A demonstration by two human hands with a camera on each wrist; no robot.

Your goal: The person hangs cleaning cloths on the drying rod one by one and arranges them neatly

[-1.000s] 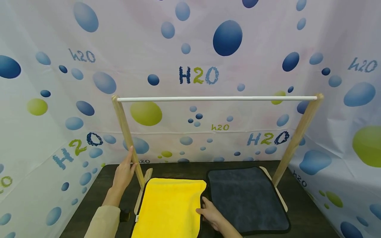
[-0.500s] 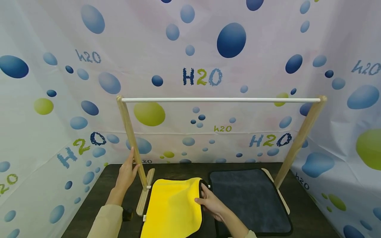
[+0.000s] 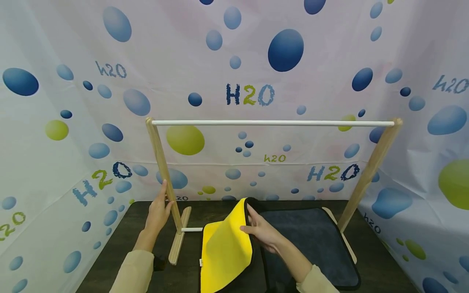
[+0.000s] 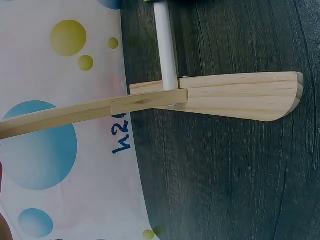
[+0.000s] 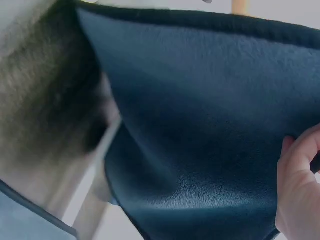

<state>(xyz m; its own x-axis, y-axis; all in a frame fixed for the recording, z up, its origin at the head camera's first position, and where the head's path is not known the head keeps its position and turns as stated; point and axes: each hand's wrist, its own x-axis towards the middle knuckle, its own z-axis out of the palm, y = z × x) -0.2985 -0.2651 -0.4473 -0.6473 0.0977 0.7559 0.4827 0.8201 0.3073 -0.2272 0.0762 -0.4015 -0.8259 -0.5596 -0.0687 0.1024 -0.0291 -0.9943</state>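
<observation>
A yellow cloth (image 3: 225, 252) with a dark border is lifted at its right side by my right hand (image 3: 265, 234). My thumb lies on the yellow face and the fingers go behind the edge. Its dark blue-grey back (image 5: 200, 100) fills most of the right wrist view. My left hand (image 3: 155, 217) touches the left wooden post (image 3: 160, 162) of a drying rack, fingers straight along it; only a sliver of that hand shows in the left wrist view. Beside the yellow cloth, a dark grey cloth (image 3: 307, 248) lies flat on the table.
The rack's white upper rod (image 3: 271, 123) spans both posts. A white lower rod (image 3: 192, 229) runs from the left foot (image 4: 240, 95) behind the yellow cloth. The right post (image 3: 370, 175) stands behind the grey cloth. A bubble-printed curtain (image 3: 234, 65) surrounds the dark table (image 3: 117, 248).
My right hand has raised the yellow cloth's right edge and drawn it to the right, baring part of the lower rod. My left hand stays at the post.
</observation>
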